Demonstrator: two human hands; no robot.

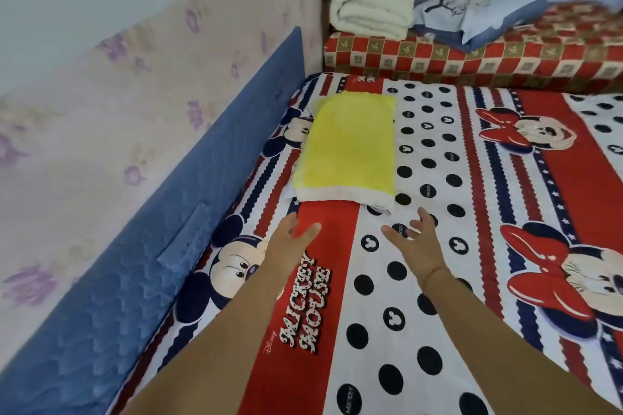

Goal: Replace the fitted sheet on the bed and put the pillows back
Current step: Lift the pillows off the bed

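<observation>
A red, white and blue cartoon-mouse sheet (435, 199) covers the bed and lies flat. A pillow with a yellow towel cover (347, 148) lies on it near the blue padded side. Both my arms reach forward over the sheet. My left hand (290, 239) is open with spread fingers, a short way in front of the pillow's near edge and not touching it. My right hand (416, 236) is also open and empty, just below the pillow's right corner. A second pillow in a light blue printed case (472, 13) lies on the neighbouring bed.
A blue quilted pad (188, 212) lines the wall along the bed's left side. Beyond the head end stands another bed with a red checked cover (505, 57). A folded white blanket (371, 0) sits on it beside the blue pillow.
</observation>
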